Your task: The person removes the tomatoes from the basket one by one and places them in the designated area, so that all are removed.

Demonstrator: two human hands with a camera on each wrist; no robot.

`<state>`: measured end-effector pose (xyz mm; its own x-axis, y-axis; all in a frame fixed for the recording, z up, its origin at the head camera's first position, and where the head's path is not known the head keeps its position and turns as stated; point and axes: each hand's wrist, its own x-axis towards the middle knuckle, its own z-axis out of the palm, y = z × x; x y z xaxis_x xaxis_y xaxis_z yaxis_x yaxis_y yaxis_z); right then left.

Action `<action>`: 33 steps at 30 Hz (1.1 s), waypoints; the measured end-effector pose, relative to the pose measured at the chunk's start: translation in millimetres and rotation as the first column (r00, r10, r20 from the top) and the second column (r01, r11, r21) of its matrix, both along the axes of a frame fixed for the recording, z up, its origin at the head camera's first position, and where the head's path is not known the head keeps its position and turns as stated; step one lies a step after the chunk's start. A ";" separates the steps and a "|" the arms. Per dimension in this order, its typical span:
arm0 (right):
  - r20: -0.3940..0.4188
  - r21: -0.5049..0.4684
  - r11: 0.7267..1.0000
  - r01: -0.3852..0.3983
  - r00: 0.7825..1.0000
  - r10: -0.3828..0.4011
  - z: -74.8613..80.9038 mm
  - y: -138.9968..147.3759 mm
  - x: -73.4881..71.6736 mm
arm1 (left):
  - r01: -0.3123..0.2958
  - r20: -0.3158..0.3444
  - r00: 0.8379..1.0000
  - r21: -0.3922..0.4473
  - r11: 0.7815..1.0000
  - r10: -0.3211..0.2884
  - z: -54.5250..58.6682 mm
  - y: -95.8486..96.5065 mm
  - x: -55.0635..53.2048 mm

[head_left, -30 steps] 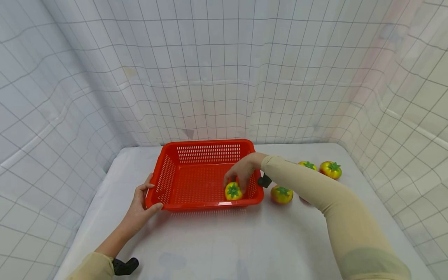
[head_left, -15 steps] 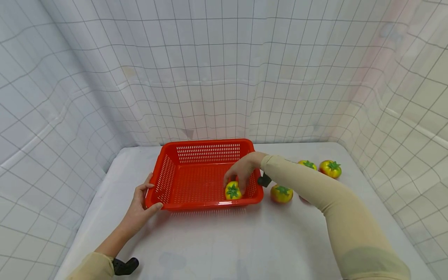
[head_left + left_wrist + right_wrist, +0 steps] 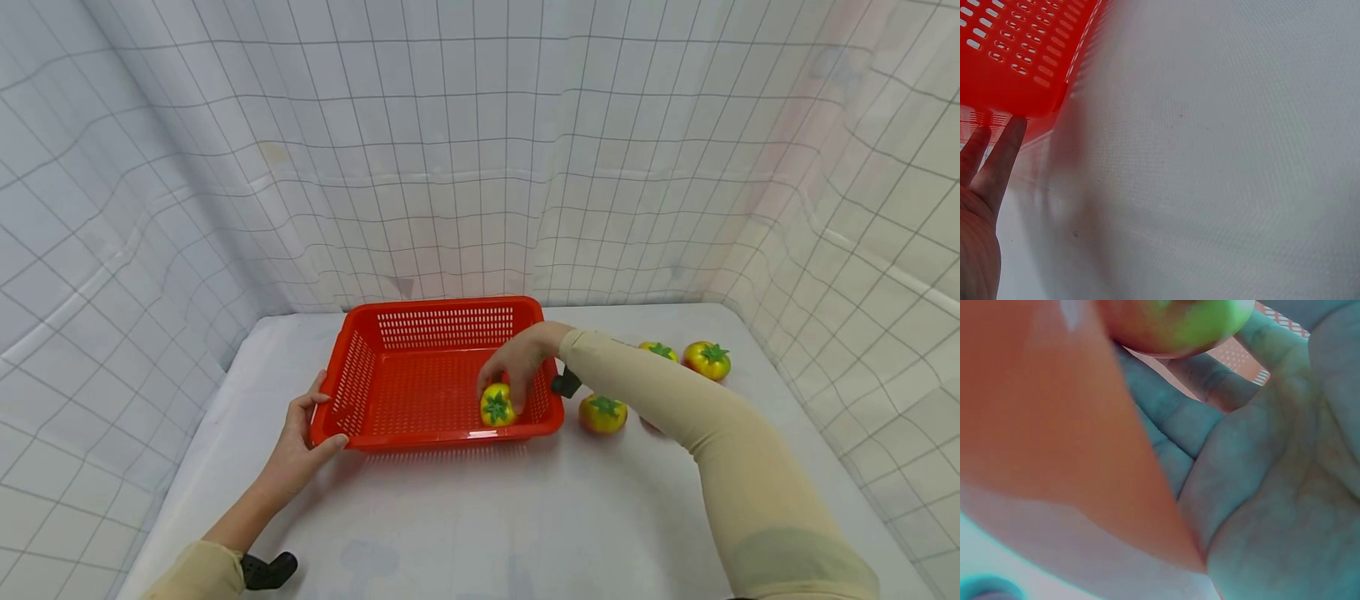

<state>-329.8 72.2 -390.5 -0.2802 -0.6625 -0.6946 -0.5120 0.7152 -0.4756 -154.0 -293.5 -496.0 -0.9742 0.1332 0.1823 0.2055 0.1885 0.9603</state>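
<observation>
A red plastic basket (image 3: 435, 437) with slotted walls stands on the white table. My left hand (image 3: 300, 437) holds its front left corner, the thumb on the front rim and the fingers at the left side. In the left wrist view, fingers (image 3: 1004, 153) reach the basket's outer wall (image 3: 1016, 87). My right hand (image 3: 517, 362) reaches over the right rim and grips a yellow-green tomato (image 3: 497, 407) with a green leafy top, low inside the basket near the front right corner. The right wrist view shows the tomato (image 3: 1191, 325) at the fingers, its upper part cut off.
Right of the basket sits another tomato (image 3: 603, 414). Farther back are two more, one tomato (image 3: 707, 360) in full view and one tomato (image 3: 662, 351) partly behind the right sleeve (image 3: 675, 400). A white gridded curtain (image 3: 480, 167) surrounds the table (image 3: 450, 525).
The tomato in my right hand has shifted very slightly left and back inside the basket. My left hand keeps its place at the basket's corner.
</observation>
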 end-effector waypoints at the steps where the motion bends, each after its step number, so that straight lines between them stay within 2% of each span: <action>1: 0.000 -0.007 1.000 0.000 1.000 0.000 0.8 0.3 -0.2 | -0.002 0.001 1.000 -0.003 1.000 0.002 0.2 0.1 -0.1; 7: -0.002 -0.059 0.998 0.002 1.000 -0.003 7.1 4.8 -0.6 | -0.009 0.003 1.000 -0.032 0.999 0.009 0.3 -0.2 -0.2; 14: -0.049 -0.092 0.995 0.044 0.998 -0.048 15.2 11.8 -0.5 | 0.012 -0.017 1.000 0.008 1.000 -0.012 -3.1 -1.9 -1.2; 18: -0.047 -0.116 0.992 0.058 0.997 -0.064 19.3 15.3 0.0 | 0.031 -0.025 0.999 0.040 0.999 -0.030 -4.2 -1.9 -1.3; 23: -0.018 -0.155 0.985 0.079 0.996 -0.082 21.0 20.5 -0.5 | 0.029 -0.022 0.999 0.041 0.999 -0.028 -4.1 -1.7 -0.9; 33: 0.011 -0.249 0.965 0.075 0.997 -0.075 26.3 30.4 -0.7 | 0.033 -0.012 0.999 0.055 0.998 -0.032 -4.4 -1.8 -1.2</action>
<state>-330.5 102.6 -364.2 -0.3351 -0.7919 -0.5105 -0.4605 0.6104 -0.6445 -155.2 -295.4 -500.4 -0.9673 0.1542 0.2013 0.2216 0.1282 0.9667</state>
